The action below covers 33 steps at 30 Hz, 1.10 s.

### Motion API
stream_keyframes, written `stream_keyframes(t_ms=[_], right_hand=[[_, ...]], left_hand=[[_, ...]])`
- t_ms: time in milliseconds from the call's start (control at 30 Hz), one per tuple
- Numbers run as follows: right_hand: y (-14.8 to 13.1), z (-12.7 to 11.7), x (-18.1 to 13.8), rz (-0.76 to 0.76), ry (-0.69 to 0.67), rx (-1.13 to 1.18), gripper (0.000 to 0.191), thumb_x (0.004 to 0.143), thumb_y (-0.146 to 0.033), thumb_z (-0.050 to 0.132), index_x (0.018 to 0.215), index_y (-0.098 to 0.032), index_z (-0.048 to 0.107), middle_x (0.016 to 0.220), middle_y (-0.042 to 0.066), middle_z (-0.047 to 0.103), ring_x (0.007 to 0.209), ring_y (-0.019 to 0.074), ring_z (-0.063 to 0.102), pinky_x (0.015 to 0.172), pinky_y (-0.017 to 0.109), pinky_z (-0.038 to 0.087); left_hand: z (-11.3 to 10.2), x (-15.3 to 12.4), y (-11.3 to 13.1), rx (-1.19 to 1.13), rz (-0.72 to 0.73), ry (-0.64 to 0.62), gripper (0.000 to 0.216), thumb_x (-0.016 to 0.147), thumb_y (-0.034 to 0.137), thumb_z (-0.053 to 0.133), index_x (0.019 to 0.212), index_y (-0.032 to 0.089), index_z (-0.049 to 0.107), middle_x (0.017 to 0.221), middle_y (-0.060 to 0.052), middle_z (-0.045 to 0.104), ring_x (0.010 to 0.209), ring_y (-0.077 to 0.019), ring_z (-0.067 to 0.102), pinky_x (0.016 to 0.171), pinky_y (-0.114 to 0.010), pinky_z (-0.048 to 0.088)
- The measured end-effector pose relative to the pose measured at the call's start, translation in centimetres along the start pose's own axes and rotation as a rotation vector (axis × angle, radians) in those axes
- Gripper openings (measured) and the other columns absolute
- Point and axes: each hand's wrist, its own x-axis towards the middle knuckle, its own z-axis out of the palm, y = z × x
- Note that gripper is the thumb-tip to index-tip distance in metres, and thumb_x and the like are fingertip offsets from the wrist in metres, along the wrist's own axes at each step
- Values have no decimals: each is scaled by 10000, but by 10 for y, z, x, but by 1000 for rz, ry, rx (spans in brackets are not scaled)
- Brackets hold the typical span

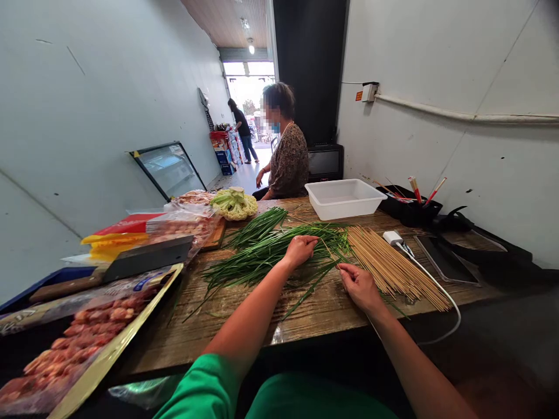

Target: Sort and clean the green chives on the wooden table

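Observation:
My right hand (358, 285) is closed on a thin bamboo skewer (329, 251), which slants up and left from my fingers. Near the skewer's upper end, my left hand (301, 250) is pinched shut; what lies between its fingertips is too small to make out. A loose pile of long green garlic chives (253, 253) spreads under and around my left hand. A few chive blades (308, 297) trail from beside my right fingertips down to the left. Just right of that hand lies a wide bundle of bamboo skewers (393, 267).
A white plastic tub (345, 201) stands at the table's back. Cauliflower (234, 203), bagged meat (186, 224), a cleaver (148, 257) and a meat tray (117, 343) are left. A charger (393, 237), phone (448, 259) and black holder (413, 209) are right. A person (288, 145) sits beyond.

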Motion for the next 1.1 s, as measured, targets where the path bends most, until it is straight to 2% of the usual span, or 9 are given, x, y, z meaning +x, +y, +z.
stream_keyframes(t_ms=[300, 533, 700, 800, 933, 1033, 1100], right_hand=[[7, 2, 0, 4, 11, -7, 386, 806, -365, 447, 1015, -125, 666, 788, 84, 707, 585, 152, 597, 535, 270, 453], [4, 1, 0, -5, 5, 36, 372, 794, -361, 465, 1010, -139, 671, 872, 98, 708, 622, 158, 611, 565, 278, 469], [4, 1, 0, -18, 14, 31, 359, 788, -364, 474, 986, -152, 685, 677, 57, 678, 591, 165, 594, 553, 278, 461], [3, 1, 0, -20, 29, 39, 356, 789, -368, 473, 977, -152, 684, 624, 42, 654, 533, 153, 560, 519, 272, 442], [3, 1, 0, -8, 66, 54, 352, 793, -376, 468, 976, -155, 672, 613, 37, 643, 522, 154, 550, 503, 269, 429], [3, 0, 1, -3, 110, 60, 349, 793, -384, 465, 965, -157, 666, 621, 42, 641, 582, 174, 582, 524, 273, 437], [3, 0, 2, -5, 125, 64, 345, 792, -384, 462, 955, -159, 666, 630, 46, 643, 619, 185, 598, 543, 277, 445]], left_hand=[[-1, -1, 2, -28, 36, -14, 349, 829, 273, 472, 1064, 126, 683, 457, 34, 531, 463, -87, 441, 547, -201, 373], [-3, -1, 0, -46, 33, 4, 358, 814, 260, 476, 1070, 116, 679, 455, 36, 504, 456, -85, 412, 536, -202, 362], [-5, 0, -1, -50, 35, -18, 358, 816, 253, 470, 1075, 120, 679, 449, 42, 486, 437, -75, 377, 494, -192, 329], [-7, -3, 3, -15, 76, -65, 353, 819, 256, 476, 1073, 122, 682, 478, 30, 532, 444, -72, 389, 502, -187, 340], [-2, -14, 15, 45, 193, -245, 348, 822, 277, 489, 1083, 148, 681, 605, -2, 656, 513, -83, 491, 572, -181, 400], [1, -23, 26, 95, 321, -388, 359, 821, 325, 509, 1114, 186, 664, 842, -21, 722, 671, -110, 585, 663, -183, 434], [-3, -24, 28, 158, 351, -356, 354, 835, 373, 497, 1094, 208, 673, 970, -29, 712, 792, -134, 611, 731, -198, 438]])
